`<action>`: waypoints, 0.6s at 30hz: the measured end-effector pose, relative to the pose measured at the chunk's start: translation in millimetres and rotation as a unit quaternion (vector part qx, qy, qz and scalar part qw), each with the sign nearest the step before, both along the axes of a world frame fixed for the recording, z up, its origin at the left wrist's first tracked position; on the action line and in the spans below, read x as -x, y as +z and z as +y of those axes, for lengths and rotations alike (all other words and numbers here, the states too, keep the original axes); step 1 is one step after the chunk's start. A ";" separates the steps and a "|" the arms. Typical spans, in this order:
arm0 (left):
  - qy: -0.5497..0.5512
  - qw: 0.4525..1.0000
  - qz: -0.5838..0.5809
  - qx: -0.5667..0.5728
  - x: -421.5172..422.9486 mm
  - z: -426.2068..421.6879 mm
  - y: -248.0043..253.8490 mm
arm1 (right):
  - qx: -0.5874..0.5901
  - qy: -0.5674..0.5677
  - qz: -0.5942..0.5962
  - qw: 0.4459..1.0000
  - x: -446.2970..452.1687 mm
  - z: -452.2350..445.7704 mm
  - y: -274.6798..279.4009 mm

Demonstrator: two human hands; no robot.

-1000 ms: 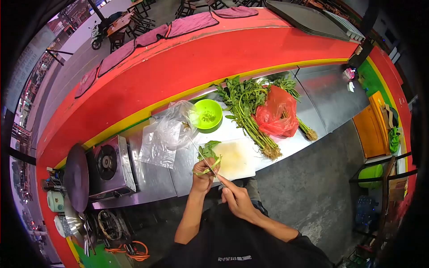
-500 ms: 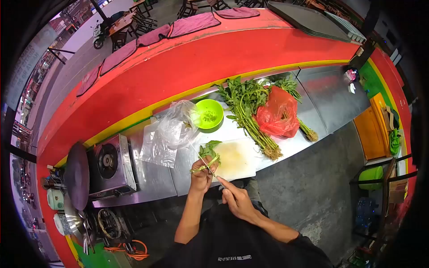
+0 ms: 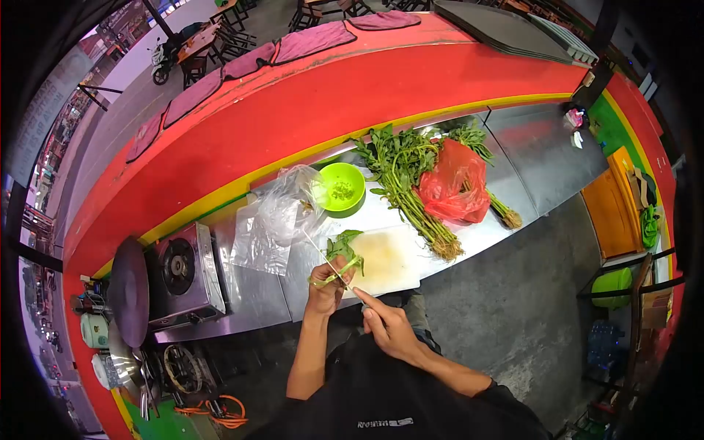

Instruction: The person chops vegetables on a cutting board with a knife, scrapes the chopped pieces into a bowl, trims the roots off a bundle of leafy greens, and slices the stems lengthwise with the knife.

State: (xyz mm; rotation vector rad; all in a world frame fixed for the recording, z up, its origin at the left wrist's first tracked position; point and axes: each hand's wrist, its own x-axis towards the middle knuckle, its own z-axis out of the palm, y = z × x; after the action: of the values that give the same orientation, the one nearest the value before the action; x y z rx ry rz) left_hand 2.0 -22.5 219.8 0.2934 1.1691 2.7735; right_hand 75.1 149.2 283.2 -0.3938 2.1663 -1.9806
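Note:
My left hand (image 3: 328, 287) is closed around a leafy green stem (image 3: 345, 248) at the left edge of the white cutting board (image 3: 386, 258). In my right hand (image 3: 389, 323) is a knife (image 3: 323, 255), its thin blade slanting up and left across the stem by my left fingers. The handle is mostly hidden in my grip. Beyond the board sits a bright green bowl (image 3: 356, 199) with small cut green pieces in it. To its left lies a crumpled clear plastic bag (image 3: 282, 213).
Bundles of long-stemmed greens with roots (image 3: 411, 202) lie right of the board, beside a red plastic bag (image 3: 456, 187). A gas stove (image 3: 192, 271) and a dark wok (image 3: 130, 293) stand at the left. A red wall (image 3: 293, 103) borders the steel counter's far side.
Both hands stay in nearly the same place. The knife blade and the held stem have shifted slightly left, and the whole view has moved a little.

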 end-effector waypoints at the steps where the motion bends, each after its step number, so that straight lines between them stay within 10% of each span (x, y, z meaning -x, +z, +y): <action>1: -0.001 1.000 0.000 0.001 0.1 0.6 0.6 | -0.004 -0.001 0.002 1.000 -0.2 0.0 -0.4; 18: -0.005 0.986 -0.084 0.141 9.2 3.1 2.0 | -0.012 -0.036 -0.051 0.998 4.6 2.8 -1.5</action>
State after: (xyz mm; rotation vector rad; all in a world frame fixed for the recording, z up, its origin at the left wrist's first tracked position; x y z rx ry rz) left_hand -7.2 -19.4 221.8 0.0355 1.4844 2.5196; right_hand 70.6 152.0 281.7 -0.2103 2.1683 -1.9621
